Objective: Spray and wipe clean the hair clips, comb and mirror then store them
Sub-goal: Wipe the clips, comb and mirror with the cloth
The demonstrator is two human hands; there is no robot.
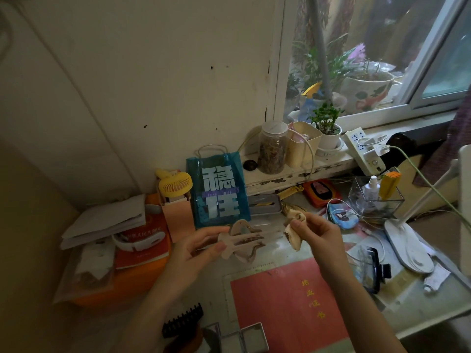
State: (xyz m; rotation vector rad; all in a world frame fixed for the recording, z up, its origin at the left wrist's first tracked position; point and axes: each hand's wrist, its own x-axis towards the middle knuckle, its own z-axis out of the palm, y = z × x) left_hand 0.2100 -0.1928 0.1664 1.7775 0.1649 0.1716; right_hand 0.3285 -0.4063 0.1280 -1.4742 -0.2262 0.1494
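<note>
The fingers [221,247] of the left hand [196,253] pinch a pale pink claw hair clip [242,242], held above the surface [407,299] in front of a blue bag [219,189]. The right hand [318,238] pinches a crumpled beige cloth [294,229] just beside the clip, apart from it. Nearby lie a black comb [182,319], a small mirror [251,337], a black clip [377,271] and a red booklet [288,309]. The hair clip's long teeth interlock; brownish marks show between them.
</note>
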